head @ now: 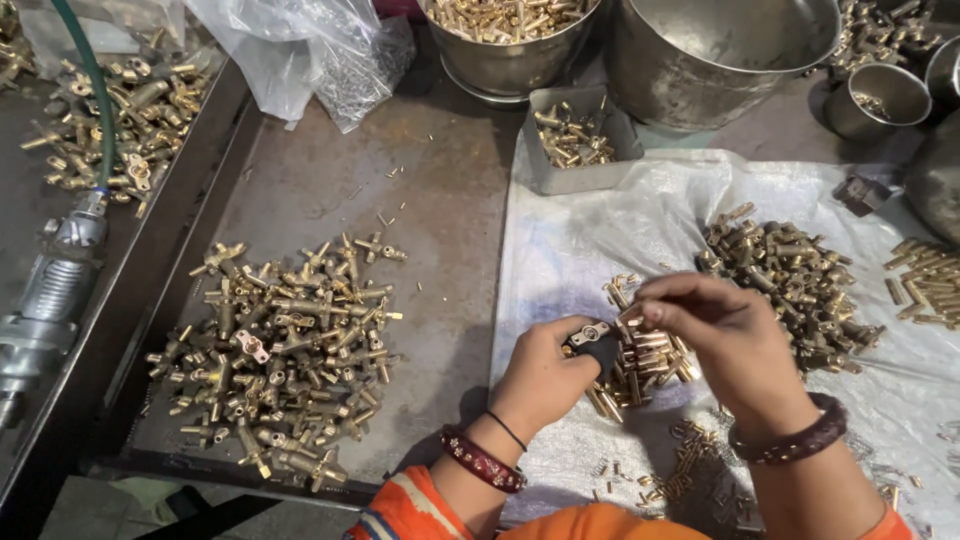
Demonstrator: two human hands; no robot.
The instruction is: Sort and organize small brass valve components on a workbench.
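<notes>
Brass fittings (640, 360) lay under both hands: the left hand (545, 375) gripped a black holder (597, 345), the right hand (725, 335) pinched a small brass piece (632, 312).

One head-worn view, looking steeply down at our work surface from close above.

We have only this single camera, so no second view shares the scene. It sits above our own forearms, which enter at 6 o'clock, and faces forward and down, with the left hand (545, 375) and right hand (725, 335) close under the lens just below centre. The far edge lies at 12 o'clock, where the steel bowls (725, 55) are cut off by the frame. The dark tray (440, 200) stretches toward 9 o'clock, the white plastic sheet (600, 230) toward 3 o'clock.
</notes>
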